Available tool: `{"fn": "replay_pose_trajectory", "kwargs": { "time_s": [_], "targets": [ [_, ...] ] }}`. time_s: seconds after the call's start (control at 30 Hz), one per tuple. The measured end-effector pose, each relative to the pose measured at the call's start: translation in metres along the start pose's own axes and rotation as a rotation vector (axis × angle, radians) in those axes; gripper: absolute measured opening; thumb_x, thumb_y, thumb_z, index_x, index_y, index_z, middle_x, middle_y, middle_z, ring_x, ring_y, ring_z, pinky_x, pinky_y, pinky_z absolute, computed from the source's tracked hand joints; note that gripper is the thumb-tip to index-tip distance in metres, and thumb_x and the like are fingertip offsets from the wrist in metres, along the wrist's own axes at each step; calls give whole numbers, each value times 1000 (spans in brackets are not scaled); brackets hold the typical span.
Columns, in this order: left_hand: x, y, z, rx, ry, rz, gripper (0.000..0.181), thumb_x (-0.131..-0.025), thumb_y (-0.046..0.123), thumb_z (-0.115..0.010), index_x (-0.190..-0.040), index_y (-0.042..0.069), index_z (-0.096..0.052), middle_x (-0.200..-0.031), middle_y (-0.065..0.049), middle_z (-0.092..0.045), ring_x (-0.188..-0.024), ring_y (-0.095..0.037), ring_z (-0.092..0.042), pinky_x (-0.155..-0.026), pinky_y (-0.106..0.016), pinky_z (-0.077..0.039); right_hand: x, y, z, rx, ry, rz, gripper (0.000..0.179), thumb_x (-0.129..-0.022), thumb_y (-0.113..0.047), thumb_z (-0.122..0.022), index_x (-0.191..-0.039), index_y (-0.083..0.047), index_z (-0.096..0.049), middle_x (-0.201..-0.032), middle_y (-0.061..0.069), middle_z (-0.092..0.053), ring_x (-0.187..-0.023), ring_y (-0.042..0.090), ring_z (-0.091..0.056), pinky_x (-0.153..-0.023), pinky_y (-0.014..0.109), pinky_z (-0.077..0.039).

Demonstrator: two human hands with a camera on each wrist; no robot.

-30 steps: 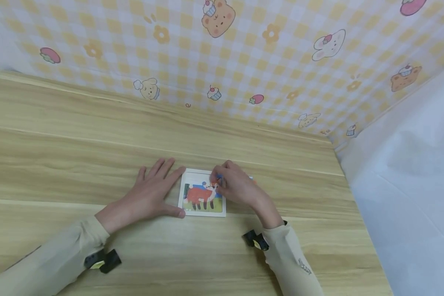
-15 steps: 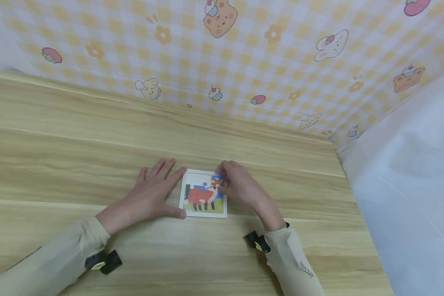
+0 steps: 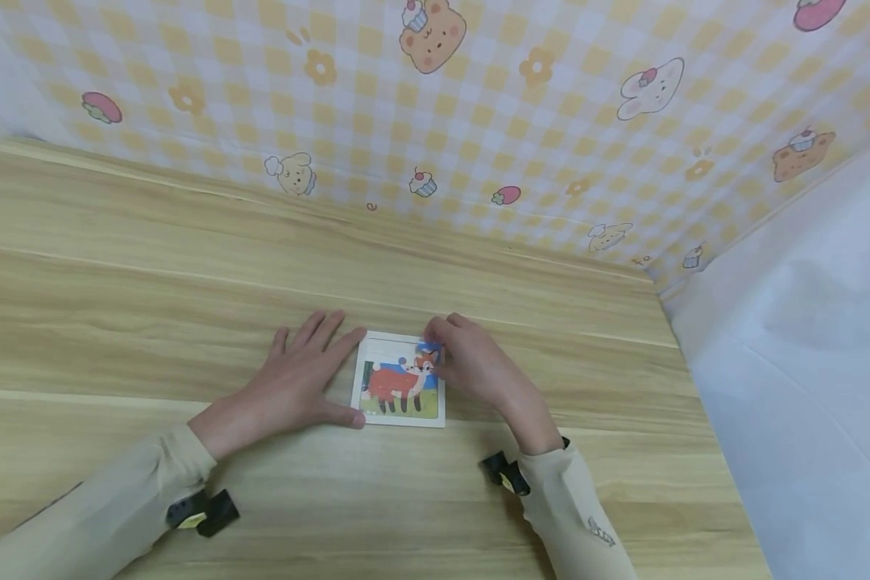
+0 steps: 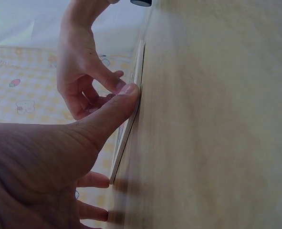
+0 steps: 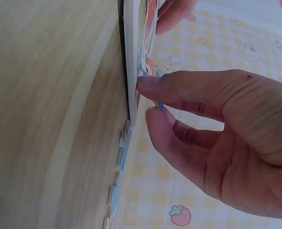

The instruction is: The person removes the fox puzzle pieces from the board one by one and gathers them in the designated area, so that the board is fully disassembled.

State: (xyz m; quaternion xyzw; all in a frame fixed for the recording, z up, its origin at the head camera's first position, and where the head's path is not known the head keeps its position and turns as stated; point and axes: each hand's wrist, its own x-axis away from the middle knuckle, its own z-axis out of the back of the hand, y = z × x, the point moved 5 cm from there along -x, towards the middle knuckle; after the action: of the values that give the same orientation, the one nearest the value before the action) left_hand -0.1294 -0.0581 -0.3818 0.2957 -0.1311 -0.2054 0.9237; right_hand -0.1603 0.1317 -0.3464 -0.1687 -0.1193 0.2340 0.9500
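A white-framed jigsaw puzzle [image 3: 399,422] with a red fox-like animal lies on the table; a pale strip shows along the top of its picture. My left hand [image 3: 290,383] is spread at the left side, thumb at the lower corner and index finger at the upper one. At the upper right, my right hand [image 3: 474,362] pinches a jigsaw piece [image 3: 426,360] showing the animal's head on blue. In the right wrist view, the piece's blue edge [image 5: 161,104] stands up tilted between thumb and index finger, close over the frame [image 5: 131,57].
Several loose jigsaw pieces [image 5: 113,195] lie flat on the table just beyond the frame in the right wrist view, mostly hidden by the right hand in the head view. A yellow checked cloth [image 3: 377,105] hangs behind the wooden table [image 3: 188,282].
My right hand has shifted slightly right, bringing the head piece from a tilted hold over the picture to its upper right corner, where more of its face shows. The left hand stays put.
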Motion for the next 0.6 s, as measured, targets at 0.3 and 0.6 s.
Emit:
{"fn": "replay_pose_trajectory", "kwargs": {
  "time_s": [0.3, 0.6],
  "targets": [
    [0, -1, 0, -7, -3, 3, 106, -61, 52, -81, -144, 9, -32, -150, -23, -15, -136, -43, -3, -98, -70, 0, 1, 5, 2, 34, 18, 9, 30, -77, -8, -75, -104, -11, -62, -95, 1, -61, -83, 15, -55, -73, 27, -48],
    [-1, 1, 0, -13, -4, 9, 107, -60, 51, -82, -144, 8, -32, -150, -22, -15, -136, -43, -3, -99, -69, 0, 0, 6, 4, 54, 73, 58, 24, -74, -8, -77, -93, -5, -63, -84, 2, -61, -74, 15, -54, -68, 27, -47]
  ]
}}
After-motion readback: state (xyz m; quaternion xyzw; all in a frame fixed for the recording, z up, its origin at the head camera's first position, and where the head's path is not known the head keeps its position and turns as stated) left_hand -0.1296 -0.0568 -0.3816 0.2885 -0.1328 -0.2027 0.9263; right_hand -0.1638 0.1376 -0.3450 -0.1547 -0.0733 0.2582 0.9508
